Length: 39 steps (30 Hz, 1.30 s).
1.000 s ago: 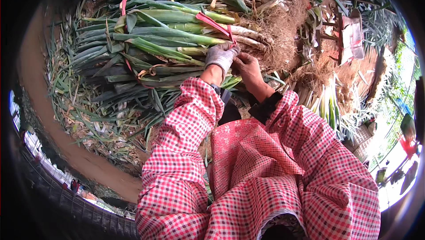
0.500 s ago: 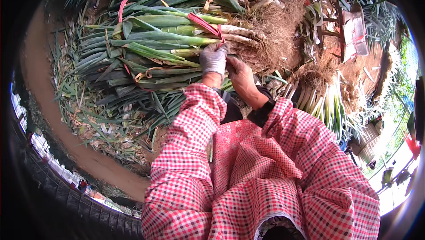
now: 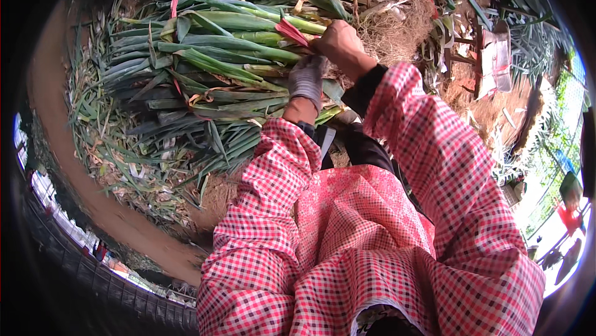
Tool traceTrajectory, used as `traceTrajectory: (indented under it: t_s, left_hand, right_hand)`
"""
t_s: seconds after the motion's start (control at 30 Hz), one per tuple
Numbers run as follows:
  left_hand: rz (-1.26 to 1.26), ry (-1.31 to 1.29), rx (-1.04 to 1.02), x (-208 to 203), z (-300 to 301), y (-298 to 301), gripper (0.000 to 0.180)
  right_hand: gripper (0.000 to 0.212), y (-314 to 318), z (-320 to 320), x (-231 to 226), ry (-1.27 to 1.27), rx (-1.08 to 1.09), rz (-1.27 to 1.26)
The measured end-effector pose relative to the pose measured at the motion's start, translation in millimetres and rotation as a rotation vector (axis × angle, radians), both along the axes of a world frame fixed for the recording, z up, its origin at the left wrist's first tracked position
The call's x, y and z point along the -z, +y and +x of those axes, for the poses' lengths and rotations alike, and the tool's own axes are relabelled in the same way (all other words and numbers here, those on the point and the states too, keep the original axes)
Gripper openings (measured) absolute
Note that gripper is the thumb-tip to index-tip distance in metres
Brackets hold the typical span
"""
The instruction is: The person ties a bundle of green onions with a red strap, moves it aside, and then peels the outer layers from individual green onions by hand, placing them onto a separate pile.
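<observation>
across the leek bundle (image 3: 236, 44), near its roots (image 3: 397, 26), i note a red tie (image 3: 292, 32) running under my right hand (image 3: 341, 46), which is curled and pinches it. my gloved left hand (image 3: 307, 80) lies just beside; whether it grips anything, i cannot tell.

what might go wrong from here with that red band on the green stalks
The red band lies across the green stalks, so a hard pull might bruise or snap them. The right hand is bare where it meets the band, so the band could chafe its fingers; the left hand wears a glove. Loose leaves lie close by, so one could get caught under the band.
</observation>
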<state>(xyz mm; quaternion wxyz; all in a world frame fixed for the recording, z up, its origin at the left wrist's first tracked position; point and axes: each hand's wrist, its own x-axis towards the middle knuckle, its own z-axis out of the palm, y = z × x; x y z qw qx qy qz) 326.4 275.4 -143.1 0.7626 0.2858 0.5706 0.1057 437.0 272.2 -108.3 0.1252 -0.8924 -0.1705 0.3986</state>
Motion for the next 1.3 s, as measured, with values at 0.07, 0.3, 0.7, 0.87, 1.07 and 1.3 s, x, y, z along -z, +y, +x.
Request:
traceTrajectory:
  t_s: [0.07,0.3,0.7,0.87,1.07,1.3]
  left_hand:
    - [0.129,0.031,0.114,-8,5,-13,0.024]
    - [0.308,0.284,0.208,22,-9,-31,0.039]
    - [0.371,0.045,0.115,-8,-21,-34,0.012]
    - [0.426,0.289,0.262,13,4,-12,0.017]
    - [0.082,0.331,0.155,-7,36,25,0.021]
    - [0.267,0.371,0.393,28,17,68,0.012]
  right_hand:
    - [0.027,8,12,2,0.194,0.141,-0.182]
    - [0.018,11,6,3,-0.117,-0.668,-0.048]
    - [0.012,-13,5,38,-0.267,-0.749,0.157]
    - [0.03,-63,-10,31,-0.054,0.042,0.588]
    - [0.067,-107,-18,-9,-0.442,-0.603,0.113]
    - [0.061,-95,-10,-2,-0.502,-0.606,0.333]
